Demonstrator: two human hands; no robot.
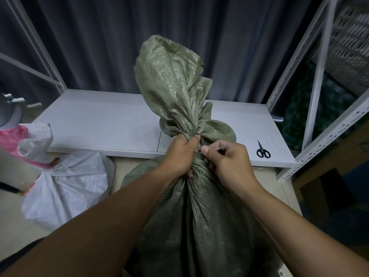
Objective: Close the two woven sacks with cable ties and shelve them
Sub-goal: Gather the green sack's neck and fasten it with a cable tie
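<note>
A green woven sack (pixel 191 212) stands upright in front of me, its top gathered into a tight neck with loose cloth flaring above. My left hand (pixel 182 154) grips that neck. Just right of it, my right hand (pixel 227 162) pinches a thin white cable tie (pixel 217 149) at the neck. How far the tie goes round the sack is hidden. A white woven sack (pixel 65 186) sits on the floor to the left, its top bunched, with pink material beside it.
A low white shelf board (pixel 103 124) runs across behind the sacks. Black scissors (pixel 263 150) lie on its right end. White metal rack uprights (pixel 311 92) rise at right and left, with a dark curtain behind.
</note>
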